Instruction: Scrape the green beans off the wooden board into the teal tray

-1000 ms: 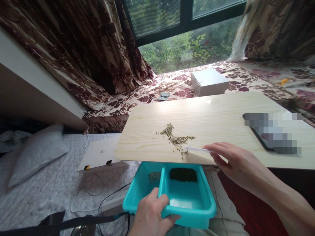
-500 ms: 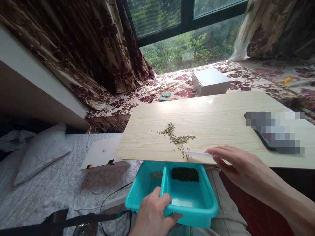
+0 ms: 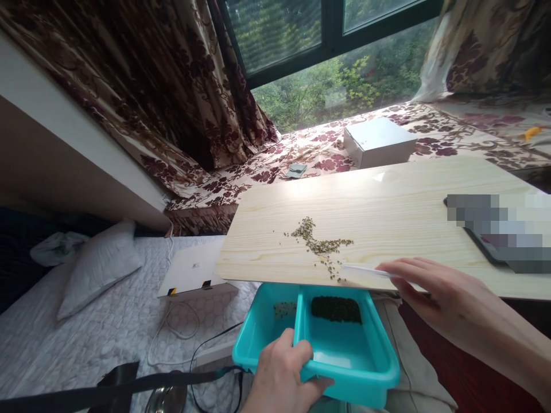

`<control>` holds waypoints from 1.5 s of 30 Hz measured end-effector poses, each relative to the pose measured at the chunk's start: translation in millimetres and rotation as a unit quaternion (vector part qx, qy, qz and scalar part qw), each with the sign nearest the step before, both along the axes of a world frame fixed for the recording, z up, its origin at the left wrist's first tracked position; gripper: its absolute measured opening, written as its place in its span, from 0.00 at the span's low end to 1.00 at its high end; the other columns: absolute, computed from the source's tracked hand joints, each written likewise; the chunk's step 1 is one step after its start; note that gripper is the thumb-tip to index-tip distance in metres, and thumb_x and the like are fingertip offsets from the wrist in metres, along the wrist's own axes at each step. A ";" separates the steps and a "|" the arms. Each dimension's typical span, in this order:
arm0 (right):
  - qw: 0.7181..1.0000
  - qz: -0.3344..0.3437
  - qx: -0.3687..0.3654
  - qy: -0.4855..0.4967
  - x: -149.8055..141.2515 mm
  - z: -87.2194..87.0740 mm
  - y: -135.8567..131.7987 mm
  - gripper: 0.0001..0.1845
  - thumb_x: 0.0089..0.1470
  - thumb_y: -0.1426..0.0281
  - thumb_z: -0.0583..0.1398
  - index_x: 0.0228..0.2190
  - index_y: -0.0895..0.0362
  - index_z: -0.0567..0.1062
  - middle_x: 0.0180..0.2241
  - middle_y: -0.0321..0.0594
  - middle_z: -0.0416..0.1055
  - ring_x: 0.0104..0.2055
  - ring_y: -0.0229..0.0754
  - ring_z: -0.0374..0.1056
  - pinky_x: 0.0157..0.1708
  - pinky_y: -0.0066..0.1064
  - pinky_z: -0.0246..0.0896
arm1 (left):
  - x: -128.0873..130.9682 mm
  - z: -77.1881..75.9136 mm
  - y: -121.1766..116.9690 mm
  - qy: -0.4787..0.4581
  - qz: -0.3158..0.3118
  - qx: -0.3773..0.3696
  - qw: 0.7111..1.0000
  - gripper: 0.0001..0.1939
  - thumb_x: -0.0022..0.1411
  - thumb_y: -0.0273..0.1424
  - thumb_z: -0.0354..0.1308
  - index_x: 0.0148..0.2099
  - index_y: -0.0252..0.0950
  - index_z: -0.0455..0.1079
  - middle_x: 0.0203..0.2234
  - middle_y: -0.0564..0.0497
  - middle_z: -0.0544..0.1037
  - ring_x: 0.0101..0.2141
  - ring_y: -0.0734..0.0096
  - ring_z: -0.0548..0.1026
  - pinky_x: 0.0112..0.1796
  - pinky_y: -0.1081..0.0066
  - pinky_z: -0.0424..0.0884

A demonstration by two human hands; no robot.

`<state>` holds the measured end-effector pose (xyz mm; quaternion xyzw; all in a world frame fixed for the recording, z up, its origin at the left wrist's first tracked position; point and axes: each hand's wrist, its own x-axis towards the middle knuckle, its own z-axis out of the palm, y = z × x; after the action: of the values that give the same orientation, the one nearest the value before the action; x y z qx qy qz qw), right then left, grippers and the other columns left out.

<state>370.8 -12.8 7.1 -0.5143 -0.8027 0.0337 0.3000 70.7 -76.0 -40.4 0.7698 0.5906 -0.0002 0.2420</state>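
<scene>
My left hand (image 3: 286,367) grips the near rim of a turquoise two-compartment bin (image 3: 353,373), which sits just below the table's front edge. In its right compartment lies a dark green heap of small grains (image 3: 336,310); the left one has a few pale and dark grains (image 3: 284,310). My right hand (image 3: 434,287) pinches a thin, flat white strip (image 3: 365,270) and rests low over the tabletop. The strip's tip is beside a scatter of small greenish-brown grains (image 3: 325,246) spread on the wood.
The pale wooden table (image 3: 400,212) bears a phone (image 3: 495,241), partly pixelated, at right. A silver-white box (image 3: 381,140) stands on the floral window seat. To the left, a white box (image 3: 193,269), a pillow (image 3: 101,267) and cables lie on the quilted bed (image 3: 150,258).
The whole view has shifted slightly, so everything appears a little further right. Both hands keep their holds, and the grains look unchanged.
</scene>
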 end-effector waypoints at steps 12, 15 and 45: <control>1.000 0.006 -0.010 -0.021 -0.3 2.5 0.1 0.17 0.59 0.74 0.53 0.41 0.52 0.81 0.38 0.42 0.84 0.36 0.48 0.80 0.31 0.36 0.75 | -1.2 0.7 0.1 0.000 -0.015 -0.019 1.000 0.11 0.53 0.32 0.73 0.33 0.40 0.72 0.32 0.53 0.72 0.35 0.62 0.75 0.32 0.70 0.62; 1.000 0.004 -0.016 -0.026 -2.1 2.2 0.5 0.17 0.60 0.75 0.53 0.41 0.53 0.81 0.38 0.43 0.83 0.36 0.48 0.79 0.32 0.37 0.74 | 0.2 2.5 0.3 0.008 -0.014 -0.015 1.000 0.11 0.53 0.32 0.73 0.33 0.40 0.72 0.32 0.53 0.72 0.35 0.62 0.75 0.32 0.70 0.62; 1.000 -0.008 0.015 -0.026 -5.7 10.2 -6.4 0.16 0.60 0.73 0.53 0.41 0.54 0.80 0.37 0.43 0.84 0.33 0.47 0.80 0.28 0.34 0.73 | -1.5 -3.1 -1.5 -0.016 -0.020 0.007 1.000 0.13 0.53 0.31 0.73 0.31 0.40 0.69 0.30 0.54 0.70 0.32 0.64 0.73 0.30 0.71 0.58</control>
<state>365.1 -19.2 17.3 -0.5163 -0.8069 0.0055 0.2869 69.2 -77.5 -43.5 0.7831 0.5710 0.0108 0.2462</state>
